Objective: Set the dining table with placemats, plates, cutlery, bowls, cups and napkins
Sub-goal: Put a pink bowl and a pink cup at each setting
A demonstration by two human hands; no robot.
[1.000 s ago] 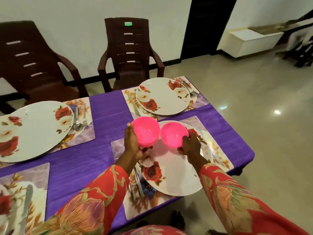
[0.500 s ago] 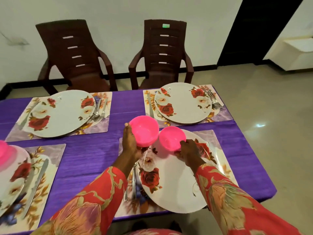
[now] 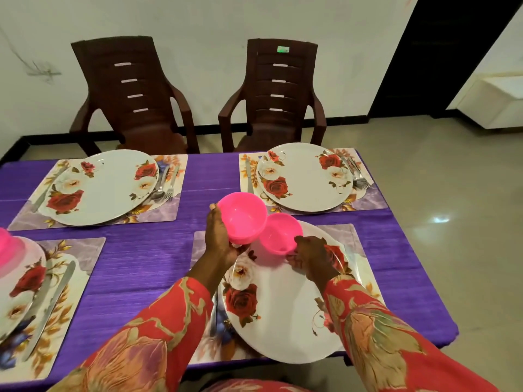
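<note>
My left hand (image 3: pixel 219 239) grips a pink bowl (image 3: pixel 244 217) and holds it raised above the table. A second pink bowl (image 3: pixel 280 233) sits at the far edge of the near white rose plate (image 3: pixel 283 315), with my right hand (image 3: pixel 312 257) holding its near rim. That plate lies on a floral placemat (image 3: pixel 343 233) on the purple table (image 3: pixel 147 264). Cutlery (image 3: pixel 213 315) lies left of the plate, partly hidden by my left sleeve.
Two more rose plates (image 3: pixel 102 188) (image 3: pixel 305 176) with cutlery lie on placemats at the far side. A fourth setting (image 3: pixel 17 290) with a pink bowl (image 3: pixel 7 248) is at the left edge. Two brown chairs (image 3: pixel 130 94) (image 3: pixel 277 91) stand behind the table.
The view has swung left, bringing the left settings into sight. The bowl in my right hand has come down onto the near plate; the left bowl stays raised.
</note>
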